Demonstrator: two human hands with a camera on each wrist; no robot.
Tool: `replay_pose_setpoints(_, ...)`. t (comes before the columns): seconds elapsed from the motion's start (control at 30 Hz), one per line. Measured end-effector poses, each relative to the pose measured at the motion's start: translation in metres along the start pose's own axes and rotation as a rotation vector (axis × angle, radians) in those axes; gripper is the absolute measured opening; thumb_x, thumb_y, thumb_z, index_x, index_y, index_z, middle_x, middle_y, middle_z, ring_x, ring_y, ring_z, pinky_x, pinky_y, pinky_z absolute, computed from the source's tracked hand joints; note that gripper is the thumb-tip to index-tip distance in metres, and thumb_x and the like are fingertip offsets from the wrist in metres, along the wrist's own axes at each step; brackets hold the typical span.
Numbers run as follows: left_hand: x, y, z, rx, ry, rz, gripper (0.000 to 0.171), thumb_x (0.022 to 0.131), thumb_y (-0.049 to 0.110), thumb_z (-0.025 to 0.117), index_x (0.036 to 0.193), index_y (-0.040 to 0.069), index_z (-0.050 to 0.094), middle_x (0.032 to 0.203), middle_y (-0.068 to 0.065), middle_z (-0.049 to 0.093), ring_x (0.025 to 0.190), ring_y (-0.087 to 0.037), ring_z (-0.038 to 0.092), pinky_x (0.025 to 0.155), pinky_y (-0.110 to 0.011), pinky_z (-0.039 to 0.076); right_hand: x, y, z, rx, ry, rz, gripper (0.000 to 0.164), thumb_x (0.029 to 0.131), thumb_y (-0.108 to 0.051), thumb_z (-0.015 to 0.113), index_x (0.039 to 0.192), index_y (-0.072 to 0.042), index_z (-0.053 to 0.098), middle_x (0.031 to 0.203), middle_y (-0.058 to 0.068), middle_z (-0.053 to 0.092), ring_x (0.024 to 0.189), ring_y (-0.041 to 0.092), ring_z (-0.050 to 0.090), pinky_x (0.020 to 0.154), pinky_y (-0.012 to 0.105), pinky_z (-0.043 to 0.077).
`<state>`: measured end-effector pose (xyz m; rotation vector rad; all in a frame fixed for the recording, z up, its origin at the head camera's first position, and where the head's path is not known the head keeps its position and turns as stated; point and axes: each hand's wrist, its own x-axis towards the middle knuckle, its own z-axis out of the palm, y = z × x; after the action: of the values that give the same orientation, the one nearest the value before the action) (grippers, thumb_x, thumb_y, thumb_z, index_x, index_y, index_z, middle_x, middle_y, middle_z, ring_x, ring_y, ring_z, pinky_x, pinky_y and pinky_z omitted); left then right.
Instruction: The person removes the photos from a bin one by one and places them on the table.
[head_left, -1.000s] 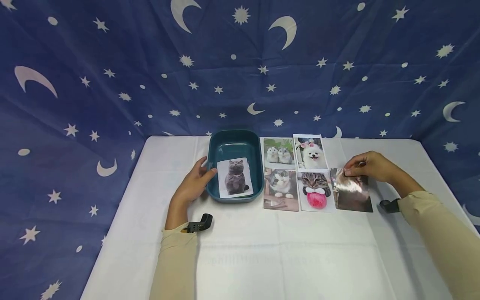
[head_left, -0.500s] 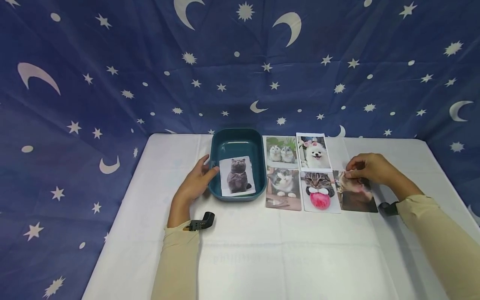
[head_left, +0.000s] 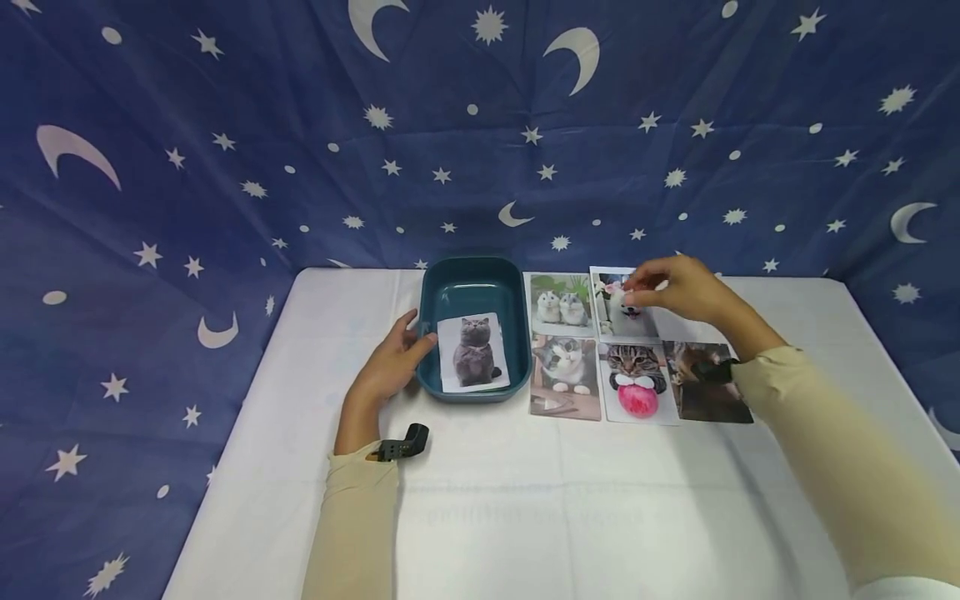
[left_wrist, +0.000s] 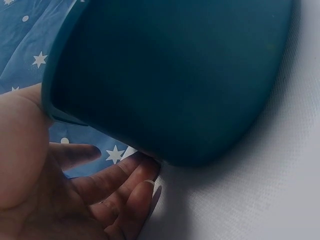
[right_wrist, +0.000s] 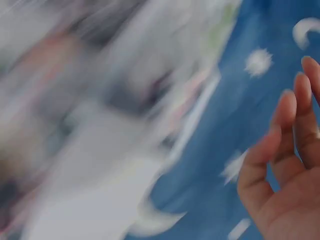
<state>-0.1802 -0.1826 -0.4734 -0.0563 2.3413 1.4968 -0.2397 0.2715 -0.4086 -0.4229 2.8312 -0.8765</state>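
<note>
My left hand [head_left: 384, 367] grips the left wall of a teal plastic box [head_left: 474, 293], thumb over its rim and fingers along the outside. A photo card of a grey cat [head_left: 475, 362] leans inside the box. My right hand [head_left: 681, 292] hovers over the photo card of a white dog [head_left: 613, 323], partly covering it. In the right wrist view its fingers [right_wrist: 286, 112] are loosely bent with nothing between them. A dark brown glossy photo card [head_left: 708, 404] lies under the right wrist.
Beside the box lie photo cards of two hamsters [head_left: 562, 308], a grey-and-white cat [head_left: 564, 375] and a tabby with a pink ball [head_left: 637, 396]. A blue curtain [head_left: 465, 167] with moons and stars hangs behind the white-covered table [head_left: 487, 500].
My right hand has let go of the dark brown photo card and moved up and left, over the white dog card. My left hand stays on the box.
</note>
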Motion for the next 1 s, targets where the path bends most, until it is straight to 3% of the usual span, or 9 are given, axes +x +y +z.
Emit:
replay_pose_setpoints(0.2, 0.002, -0.003, 0.000, 0.022, 0.005, 0.002, 0.078, 0.104, 0.047, 0.055, 0.166, 0.025, 0.013, 0.162, -0.018, 0.036, 0.147, -0.039, 0.040, 0.119, -0.058, 0.034, 0.057, -0.078, 0.023, 0.210, -0.205, -0.155, 0.031, 0.091, -0.024, 0.080, 0.116, -0.006, 0.074, 0.104, 0.008, 0.072, 0.096, 0.021, 0.066, 0.086, 0.034, 0.054)
replay_pose_setpoints(0.43, 0.003, -0.002, 0.001, 0.038, 0.004, 0.015, 0.076, 0.104, 0.047, 0.054, 0.165, 0.024, 0.015, 0.158, -0.018, 0.041, 0.144, -0.039, 0.045, 0.118, -0.057, 0.035, 0.107, -0.141, 0.061, 0.312, -0.379, -0.144, 0.042, 0.089, -0.029, 0.082, 0.122, -0.005, 0.072, 0.100, 0.006, 0.070, 0.094, 0.025, 0.065, 0.088, 0.045, 0.054)
replay_pose_setpoints(0.6, 0.004, -0.003, 0.000, 0.063, -0.008, 0.021, 0.077, 0.104, 0.049, 0.053, 0.165, 0.024, 0.015, 0.159, -0.018, 0.041, 0.144, -0.039, 0.045, 0.118, -0.058, 0.035, 0.128, -0.156, 0.093, 0.331, -0.415, -0.117, 0.040, 0.086, -0.027, 0.085, 0.118, -0.006, 0.074, 0.097, 0.004, 0.070, 0.088, 0.023, 0.061, 0.084, 0.045, 0.053)
replay_pose_setpoints(0.77, 0.004, -0.002, -0.001, 0.053, -0.010, 0.023, 0.077, 0.104, 0.049, 0.053, 0.165, 0.025, 0.014, 0.158, -0.018, 0.041, 0.142, -0.039, 0.047, 0.116, -0.059, 0.037, 0.138, -0.161, 0.121, 0.320, -0.444, -0.070, 0.035, 0.084, -0.028, 0.087, 0.111, -0.009, 0.078, 0.103, 0.003, 0.073, 0.098, 0.020, 0.063, 0.094, 0.036, 0.053)
replay_pose_setpoints(1.0, 0.002, -0.003, -0.003, 0.042, -0.011, 0.028, 0.077, 0.104, 0.048, 0.053, 0.166, 0.024, 0.013, 0.157, -0.018, 0.042, 0.140, -0.039, 0.049, 0.115, -0.058, 0.039, 0.140, -0.164, 0.139, 0.120, -0.468, 0.001, 0.033, 0.083, -0.037, 0.086, 0.107, -0.015, 0.080, 0.112, 0.001, 0.075, 0.106, 0.018, 0.065, 0.099, 0.036, 0.053)
